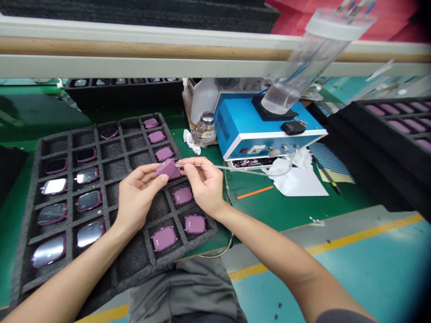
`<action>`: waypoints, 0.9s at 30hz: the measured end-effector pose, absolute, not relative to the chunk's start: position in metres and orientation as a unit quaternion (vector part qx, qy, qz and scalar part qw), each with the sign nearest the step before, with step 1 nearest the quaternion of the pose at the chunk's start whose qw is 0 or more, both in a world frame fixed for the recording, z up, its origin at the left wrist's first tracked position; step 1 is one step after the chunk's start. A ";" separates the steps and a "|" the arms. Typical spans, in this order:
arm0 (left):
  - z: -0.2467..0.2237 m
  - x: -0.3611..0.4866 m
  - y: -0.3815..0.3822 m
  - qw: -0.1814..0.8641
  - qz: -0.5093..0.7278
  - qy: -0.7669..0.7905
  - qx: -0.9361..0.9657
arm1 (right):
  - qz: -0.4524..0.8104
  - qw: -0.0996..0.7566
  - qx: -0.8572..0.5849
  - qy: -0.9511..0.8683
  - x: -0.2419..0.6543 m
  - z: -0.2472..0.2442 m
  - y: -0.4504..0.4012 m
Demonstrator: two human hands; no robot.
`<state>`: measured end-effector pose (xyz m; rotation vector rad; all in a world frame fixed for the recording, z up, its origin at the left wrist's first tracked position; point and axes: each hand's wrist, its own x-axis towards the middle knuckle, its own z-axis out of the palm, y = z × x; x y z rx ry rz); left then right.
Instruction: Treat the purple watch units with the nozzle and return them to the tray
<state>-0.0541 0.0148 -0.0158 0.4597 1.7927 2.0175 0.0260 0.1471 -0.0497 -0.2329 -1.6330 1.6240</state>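
Between the thumb and fingers of my left hand point(139, 190) is a purple smartwatch case point(167, 168), held above the tray. My right hand point(205, 181) pinches the end of a thin pale cable point(242, 170), its small tip against the case's right edge. From there the cable runs right, toward the front of a blue box point(269, 130). Beneath both hands lies a dark grey foam tray point(126, 264) with square compartments. Glossy-screened watches point(89, 199) fill its left columns, and purple cases point(164, 237) lie in the right ones.
An alcohol bottle point(204, 130) stands beside the blue box, which bears a clear cylinder point(286, 85) of tools. White paper point(299, 179), an orange strip point(255, 193) and a pen point(328, 175) lie right. Another tray point(377, 130) sits far right. A shelf edge point(134, 49) crosses above.
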 end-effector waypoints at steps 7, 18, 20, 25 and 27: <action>-0.015 -0.053 0.015 0.196 0.715 0.649 0.171 | 0.635 0.399 -0.099 -0.654 0.027 -0.050 0.147; -0.016 -0.054 0.015 0.200 0.721 0.641 0.173 | 0.639 0.404 -0.094 -0.648 0.026 -0.050 0.147; -0.016 -0.054 0.015 0.202 0.721 0.640 0.172 | 0.639 0.402 -0.096 -0.649 0.025 -0.050 0.147; -0.017 -0.055 0.014 0.205 0.721 0.639 0.171 | 0.643 0.406 -0.091 -0.643 0.025 -0.049 0.147; -0.017 -0.055 0.014 0.203 0.720 0.641 0.172 | 0.642 0.404 -0.093 -0.645 0.025 -0.049 0.147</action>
